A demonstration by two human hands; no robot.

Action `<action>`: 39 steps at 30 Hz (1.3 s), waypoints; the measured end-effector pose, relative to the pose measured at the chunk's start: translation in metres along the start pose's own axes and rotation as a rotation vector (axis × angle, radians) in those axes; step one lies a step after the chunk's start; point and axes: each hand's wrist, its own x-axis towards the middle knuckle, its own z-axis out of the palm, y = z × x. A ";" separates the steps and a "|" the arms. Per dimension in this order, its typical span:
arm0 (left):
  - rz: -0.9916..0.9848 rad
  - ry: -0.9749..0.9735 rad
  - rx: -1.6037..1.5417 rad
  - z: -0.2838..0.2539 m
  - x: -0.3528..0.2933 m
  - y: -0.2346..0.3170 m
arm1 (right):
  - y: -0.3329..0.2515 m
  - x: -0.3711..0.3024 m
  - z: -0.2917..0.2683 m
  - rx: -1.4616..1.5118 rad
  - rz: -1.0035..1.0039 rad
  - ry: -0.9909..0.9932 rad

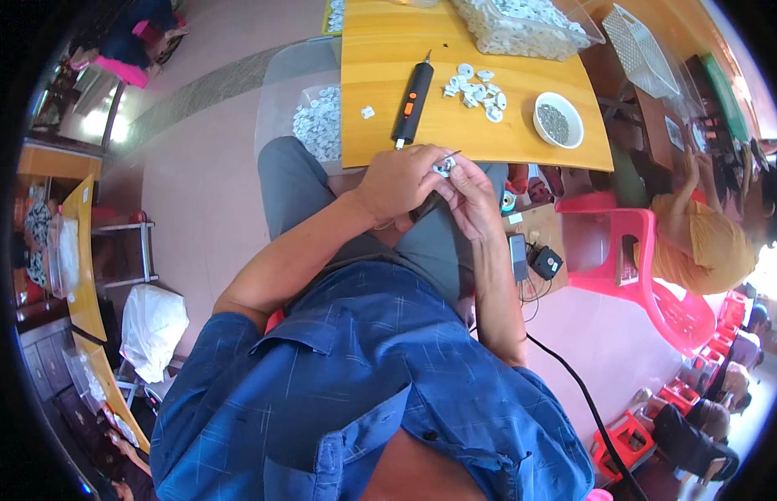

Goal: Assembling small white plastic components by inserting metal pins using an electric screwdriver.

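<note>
My two hands meet over my lap, just off the front edge of the yellow table (522, 125). Between their fingertips is a small white plastic part (444, 167). My left hand (397, 179) is closed, its thumb and fingers pinching at the part from the left. From the right, my right hand (474, 196) pinches it too. A thin dark sliver sticks out above the part; which hand holds it I cannot tell. Beyond my left hand lies a black electric screwdriver (413, 104) with orange buttons, its bit pointing away from me.
White round parts (476, 90) lie loose on the table, beside a white bowl (570, 122) of small metal pieces. A clear tub (522, 42) of white parts stands behind. Another bin (280, 83) is left of the table. A pink chair (610, 242) and a seated person are at right.
</note>
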 end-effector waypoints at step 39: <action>0.085 -0.587 0.532 -0.049 0.052 0.018 | -0.005 -0.002 0.000 -0.227 -0.059 0.217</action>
